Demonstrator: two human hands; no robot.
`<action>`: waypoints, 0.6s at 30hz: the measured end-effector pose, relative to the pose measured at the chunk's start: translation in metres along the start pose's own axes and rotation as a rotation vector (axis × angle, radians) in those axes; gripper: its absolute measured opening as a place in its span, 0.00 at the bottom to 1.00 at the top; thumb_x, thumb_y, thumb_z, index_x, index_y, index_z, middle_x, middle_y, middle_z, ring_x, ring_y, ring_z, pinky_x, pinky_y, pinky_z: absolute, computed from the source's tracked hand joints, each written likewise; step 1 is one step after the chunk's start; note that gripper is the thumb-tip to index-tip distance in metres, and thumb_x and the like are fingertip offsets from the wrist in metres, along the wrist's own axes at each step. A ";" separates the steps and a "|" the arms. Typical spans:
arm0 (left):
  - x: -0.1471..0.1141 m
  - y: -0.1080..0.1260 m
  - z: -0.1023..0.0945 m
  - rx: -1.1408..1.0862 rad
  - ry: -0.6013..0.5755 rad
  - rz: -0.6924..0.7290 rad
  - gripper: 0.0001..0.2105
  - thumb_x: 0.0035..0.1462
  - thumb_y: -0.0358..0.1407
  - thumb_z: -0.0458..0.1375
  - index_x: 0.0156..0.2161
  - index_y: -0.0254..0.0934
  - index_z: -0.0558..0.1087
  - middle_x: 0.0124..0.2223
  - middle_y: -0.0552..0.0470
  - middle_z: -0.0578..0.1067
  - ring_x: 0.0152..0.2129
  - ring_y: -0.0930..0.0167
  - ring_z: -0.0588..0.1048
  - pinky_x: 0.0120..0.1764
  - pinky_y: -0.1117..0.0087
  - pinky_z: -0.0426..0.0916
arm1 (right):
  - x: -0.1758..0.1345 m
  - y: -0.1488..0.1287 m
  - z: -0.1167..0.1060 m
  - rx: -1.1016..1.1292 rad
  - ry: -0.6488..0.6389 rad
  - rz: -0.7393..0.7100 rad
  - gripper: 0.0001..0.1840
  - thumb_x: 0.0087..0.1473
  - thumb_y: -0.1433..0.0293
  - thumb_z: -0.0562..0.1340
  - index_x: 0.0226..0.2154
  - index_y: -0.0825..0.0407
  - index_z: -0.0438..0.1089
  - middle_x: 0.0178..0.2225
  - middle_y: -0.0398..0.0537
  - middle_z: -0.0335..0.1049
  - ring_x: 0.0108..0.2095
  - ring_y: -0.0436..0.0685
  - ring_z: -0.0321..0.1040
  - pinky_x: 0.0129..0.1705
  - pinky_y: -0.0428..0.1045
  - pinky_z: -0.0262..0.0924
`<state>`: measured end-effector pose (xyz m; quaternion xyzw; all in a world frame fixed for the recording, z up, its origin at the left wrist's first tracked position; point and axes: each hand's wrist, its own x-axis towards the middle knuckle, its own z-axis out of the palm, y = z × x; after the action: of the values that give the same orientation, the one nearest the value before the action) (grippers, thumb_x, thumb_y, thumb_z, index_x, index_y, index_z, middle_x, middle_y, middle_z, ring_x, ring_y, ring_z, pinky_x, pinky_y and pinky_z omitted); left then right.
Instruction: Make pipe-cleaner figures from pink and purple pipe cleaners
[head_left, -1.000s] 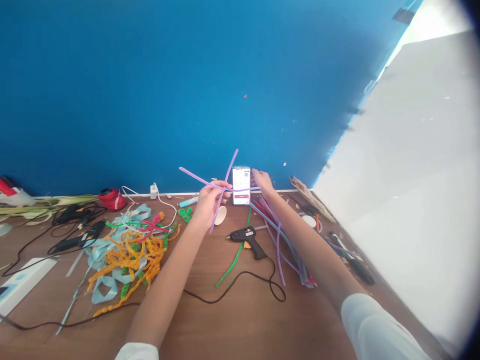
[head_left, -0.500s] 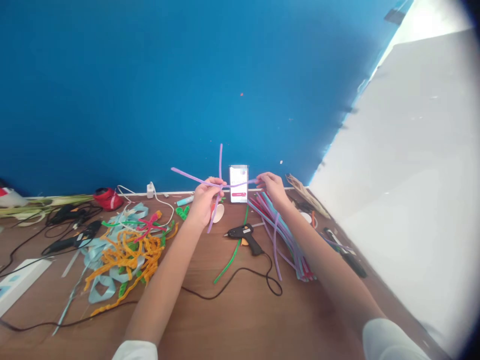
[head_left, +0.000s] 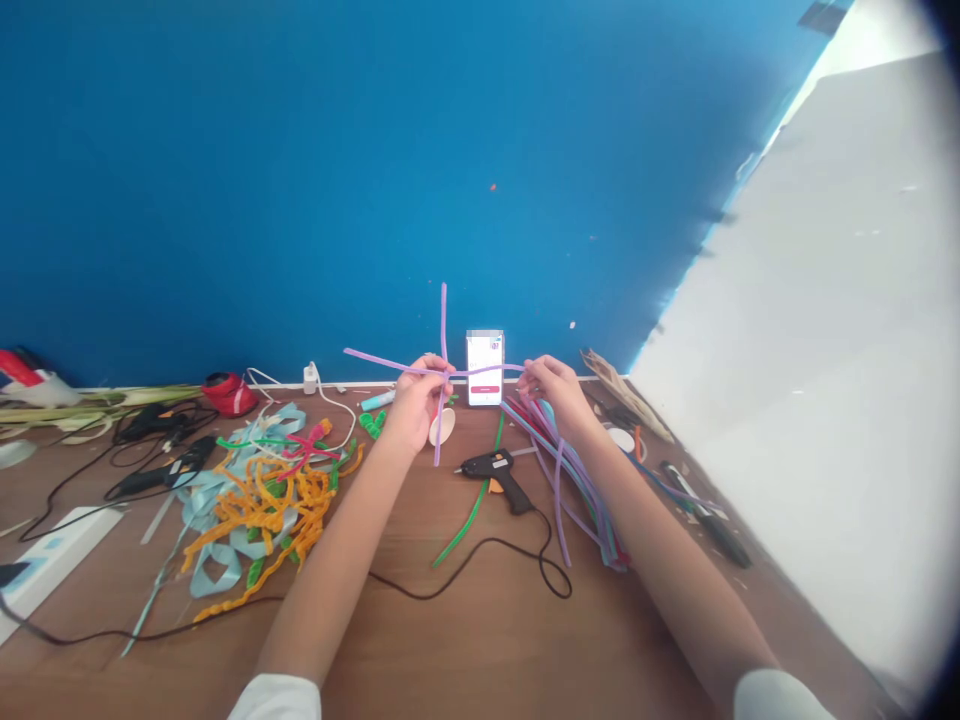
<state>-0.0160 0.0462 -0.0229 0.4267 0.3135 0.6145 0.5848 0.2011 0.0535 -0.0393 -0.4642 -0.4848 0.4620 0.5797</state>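
Observation:
Two purple pipe cleaners (head_left: 444, 320) cross each other in the air above the table. My left hand (head_left: 421, 400) pinches them where they meet, so one stands roughly upright and the other runs sideways. The right end of the sideways one is between the fingers of my right hand (head_left: 553, 388). Behind this strand a phone (head_left: 485, 385) leans upright near the wall, its screen lit. Below the hands lies a black glue gun (head_left: 496, 468) on top of a green pipe cleaner (head_left: 470, 522). A bundle of purple, blue and red pipe cleaners (head_left: 592, 490) lies under my right forearm.
To the left is a heap of orange twisted pipe cleaners (head_left: 277, 505) and light blue ribbon (head_left: 217, 570). A white power strip (head_left: 67, 560), other glue guns (head_left: 161, 475) and black cords spread over the left side. A utility knife (head_left: 705, 515) lies at right.
My view has shifted slightly left. The upright pipe cleaner's lower end has swung closer to vertical, and the sideways one's left end has dipped a little. Both hands keep their hold.

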 end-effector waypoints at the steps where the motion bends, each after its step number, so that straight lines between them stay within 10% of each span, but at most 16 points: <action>1: 0.000 0.000 0.000 -0.018 0.008 0.004 0.09 0.41 0.26 0.61 0.32 0.34 0.70 0.32 0.55 0.74 0.20 0.80 0.68 0.25 0.77 0.61 | 0.000 0.000 -0.001 -0.002 -0.003 0.003 0.16 0.46 0.57 0.66 0.24 0.51 0.63 0.24 0.44 0.72 0.24 0.49 0.67 0.27 0.45 0.60; 8: -0.004 -0.002 0.003 -0.021 -0.048 0.021 0.06 0.44 0.27 0.60 0.30 0.35 0.69 0.31 0.56 0.71 0.21 0.80 0.67 0.24 0.78 0.59 | 0.001 -0.001 -0.005 -0.089 0.042 -0.047 0.12 0.49 0.60 0.65 0.26 0.50 0.64 0.25 0.42 0.70 0.26 0.52 0.67 0.29 0.46 0.57; 18: -0.012 0.002 0.009 0.054 -0.227 0.039 0.03 0.51 0.28 0.59 0.33 0.35 0.74 0.35 0.53 0.72 0.26 0.78 0.69 0.30 0.76 0.63 | -0.038 -0.023 0.026 -0.763 -0.083 -0.381 0.13 0.62 0.63 0.53 0.34 0.50 0.71 0.34 0.47 0.75 0.39 0.58 0.69 0.42 0.52 0.56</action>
<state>-0.0098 0.0332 -0.0192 0.5152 0.2533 0.5649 0.5927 0.1730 0.0152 -0.0190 -0.5283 -0.7210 0.1525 0.4216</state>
